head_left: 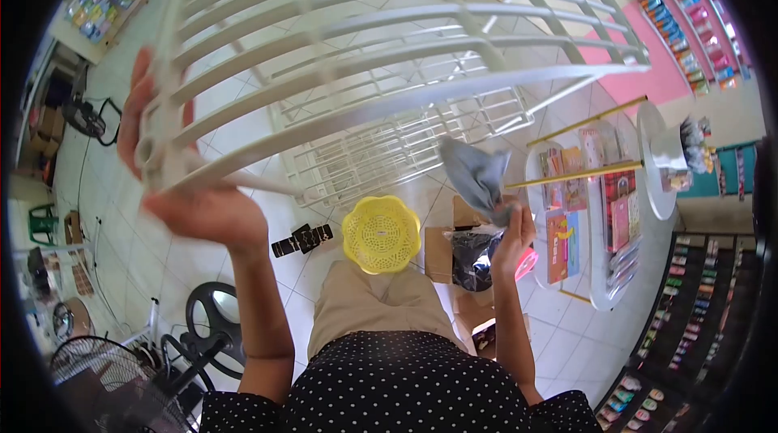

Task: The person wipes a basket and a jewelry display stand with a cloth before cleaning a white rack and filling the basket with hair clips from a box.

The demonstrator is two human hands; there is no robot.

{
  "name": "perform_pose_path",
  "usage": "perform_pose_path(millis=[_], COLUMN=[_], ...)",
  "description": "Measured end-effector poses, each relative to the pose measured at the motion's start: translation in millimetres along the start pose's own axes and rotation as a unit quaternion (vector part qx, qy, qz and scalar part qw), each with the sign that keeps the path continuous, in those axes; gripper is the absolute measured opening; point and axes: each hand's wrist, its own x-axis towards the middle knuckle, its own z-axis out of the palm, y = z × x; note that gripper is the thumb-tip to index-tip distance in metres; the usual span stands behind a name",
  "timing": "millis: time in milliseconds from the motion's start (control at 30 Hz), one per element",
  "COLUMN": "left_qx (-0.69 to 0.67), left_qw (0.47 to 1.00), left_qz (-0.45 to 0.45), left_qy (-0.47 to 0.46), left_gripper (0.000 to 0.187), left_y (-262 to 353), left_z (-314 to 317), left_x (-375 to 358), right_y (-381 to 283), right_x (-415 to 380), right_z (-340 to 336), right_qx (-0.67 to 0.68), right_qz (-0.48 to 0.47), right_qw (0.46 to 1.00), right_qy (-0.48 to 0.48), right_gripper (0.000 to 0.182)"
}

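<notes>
A white slatted rack [381, 105] fills the upper middle of the head view, its top shelf close to the camera and a lower shelf showing beneath. My left hand [203, 206] is wrapped round the near left corner of that top shelf, slightly blurred. In my right hand [512, 238] a grey cloth [472, 176] is pinched at its lower end, and its loose part stands up just below the shelf's front edge. The cloth looks apart from the rack.
Below the rack lie a yellow perforated basket [381, 234], a dark patterned strap-like item [302, 239] and an open cardboard box [439, 255] with a black bag. A tiered stand [604, 291] of books is at right, a fan [101, 376] at lower left, and display shelves [697, 303] at far right.
</notes>
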Motion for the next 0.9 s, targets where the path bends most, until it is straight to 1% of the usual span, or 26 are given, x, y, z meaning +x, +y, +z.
perform_pose_path(millis=[33, 67, 100, 133, 167, 200, 233, 267, 300, 333, 367, 400, 433, 467, 500, 533, 567, 633, 700, 733, 767, 833, 900], left_qx=[-0.062, 0.004, 0.109, 0.175, 0.225, 0.245, 0.203, 0.325, 0.259, 0.189, 0.232, 0.278, 0.278, 0.277, 0.277, 0.280, 0.255, 0.236, 0.276, 0.274, 0.301, 0.326, 0.404], left_qw=[0.994, 0.986, 0.985, 0.983, 0.970, 0.932, 0.874, 0.811, 0.734, 0.630, 0.561, 0.485, 0.483, 0.437, 0.382, 0.377, 0.402, 0.429, 0.449, 0.446, 0.455, 0.462, 0.478], left_qz=[-0.043, 0.002, -0.009, -0.028, -0.097, -0.265, -0.438, -0.372, -0.516, -0.645, -0.689, -0.726, -0.720, -0.777, -0.832, -0.832, -0.822, -0.805, -0.798, -0.798, -0.789, -0.779, -0.696], left_qy=[0.085, 0.168, 0.131, 0.054, -0.006, -0.035, -0.059, -0.315, -0.358, -0.388, -0.396, -0.401, -0.414, -0.358, -0.292, -0.295, -0.313, -0.336, -0.292, -0.297, -0.284, -0.272, -0.352], left_gripper=[0.060, 0.070, 0.073, 0.075, 0.073, 0.065, 0.057, 0.055, 0.056, 0.057, 0.051, 0.046, 0.046, 0.062, 0.079, 0.079, 0.083, 0.088, 0.087, 0.087, 0.084, 0.081, 0.069], left_y=[-3.1, -7.2, -11.2, -23.2, -28.4, -27.4, -37.7, -50.6, -70.5, -88.9, -115.4, -140.2, -154.9, -169.2, -174.7, -182.0, -198.8, -231.8, -251.6, -256.7, -259.4, -264.2, -257.5], left_z=[-11.1, -6.1, -21.3, -46.6, -63.1, -73.8, -103.5, -127.1, -149.9, -158.4, -179.4, -203.2, -200.8, -187.4, -181.9, -184.8, -185.5, -190.7, -195.2, -200.1, -200.3, -200.4, -207.2], left_x=[-23.5, -42.2, -73.2, -118.7, -170.3, -217.0, -274.4, -309.6, -343.5, -368.9, -403.2, -431.5, -430.9, -426.3, -428.0, -434.6, -442.3, -458.2, -483.7, -493.9, -498.3, -506.9, -500.4], right_y=[20.1, 35.7, 54.1, 86.3, 113.8, 124.8, 128.8, 154.2, 182.0, 176.4, 186.3, 192.6, 192.8, 192.1, 186.0, 180.9, 182.6, 186.2, 178.0, 174.6, 174.4, 175.3, 172.4], right_x=[-7.4, -20.8, -33.6, -49.4, -68.4, -89.2, -107.9, -132.3, -155.1, -164.4, -180.3, -199.2, -205.3, -207.4, -213.3, -220.8, -225.8, -236.7, -235.0, -234.3, -234.6, -236.3, -227.8], right_z=[-18.5, -32.6, -46.5, -66.7, -88.1, -102.4, -99.7, -112.8, -120.5, -120.5, -119.6, -121.1, -114.1, -104.6, -99.2, -98.4, -98.9, -92.0, -87.1, -87.7, -89.3, -92.4, -94.2], right_qx=[0.006, -0.026, -0.053, -0.050, -0.051, -0.111, -0.152, -0.145, -0.131, -0.148, -0.133, -0.156, -0.177, -0.172, -0.197, -0.221, -0.218, -0.310, -0.311, -0.318, -0.319, -0.304, -0.294], right_qz=[0.048, 0.096, 0.141, 0.183, 0.224, 0.247, 0.185, 0.264, 0.340, 0.378, 0.440, 0.443, 0.439, 0.439, 0.435, 0.432, 0.433, 0.384, 0.387, 0.389, 0.390, 0.448, 0.459], right_qw=[0.997, 0.989, 0.976, 0.972, 0.965, 0.960, 0.965, 0.950, 0.930, 0.913, 0.886, 0.877, 0.873, 0.875, 0.868, 0.858, 0.859, 0.846, 0.844, 0.841, 0.841, 0.814, 0.809], right_qy=[0.056, 0.105, 0.157, 0.142, 0.128, 0.077, 0.111, 0.080, 0.052, -0.045, -0.068, -0.095, -0.121, -0.110, -0.138, -0.169, -0.167, -0.204, -0.201, -0.200, -0.194, -0.210, -0.220], right_gripper=[0.022, 0.022, 0.022, 0.022, 0.022, 0.022, 0.024, 0.025, 0.026, 0.026, 0.027, 0.028, 0.029, 0.029, 0.029, 0.029, 0.029, 0.028, 0.028, 0.028, 0.028, 0.033, 0.032])
